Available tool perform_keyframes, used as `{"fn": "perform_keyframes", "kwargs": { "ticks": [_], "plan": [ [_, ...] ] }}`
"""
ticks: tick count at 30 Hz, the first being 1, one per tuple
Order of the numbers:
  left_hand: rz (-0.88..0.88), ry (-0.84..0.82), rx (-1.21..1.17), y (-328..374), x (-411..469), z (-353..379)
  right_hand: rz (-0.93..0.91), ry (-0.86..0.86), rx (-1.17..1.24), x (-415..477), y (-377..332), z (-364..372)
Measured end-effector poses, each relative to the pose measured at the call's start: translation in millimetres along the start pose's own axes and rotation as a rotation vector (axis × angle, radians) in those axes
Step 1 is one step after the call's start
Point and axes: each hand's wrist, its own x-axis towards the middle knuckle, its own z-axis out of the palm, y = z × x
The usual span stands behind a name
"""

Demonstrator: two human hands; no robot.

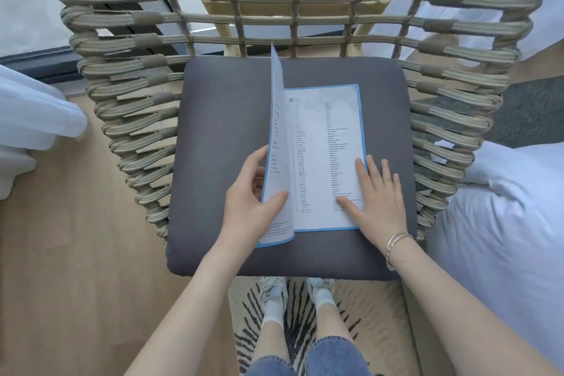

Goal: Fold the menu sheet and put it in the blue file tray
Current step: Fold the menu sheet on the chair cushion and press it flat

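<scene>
Currently: our left hand [248, 195] pinches the menu's [323, 159] raised half; our right hand [377, 195], flat, pins the other half beneath it.

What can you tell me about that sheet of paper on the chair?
The menu sheet is white paper with a blue border and columns of small dark print, too small to read. It lies on the grey cushion of a woven chair and is half folded: the right half lies flat, the left half stands lifted along a centre crease. The left hand grips the raised half near its lower edge, thumb on the printed side. The right hand presses flat on the lower right part, fingers spread.
</scene>
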Motion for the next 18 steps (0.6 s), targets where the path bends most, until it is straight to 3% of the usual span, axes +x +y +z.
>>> {"fn": "perform_keyframes", "kwargs": {
  "ticks": [18],
  "plan": [
    [0.1, -0.118, 0.105, 13, 9, 56, -0.024, 0.046, 0.075, -1, 3, 6]
  ]
}}
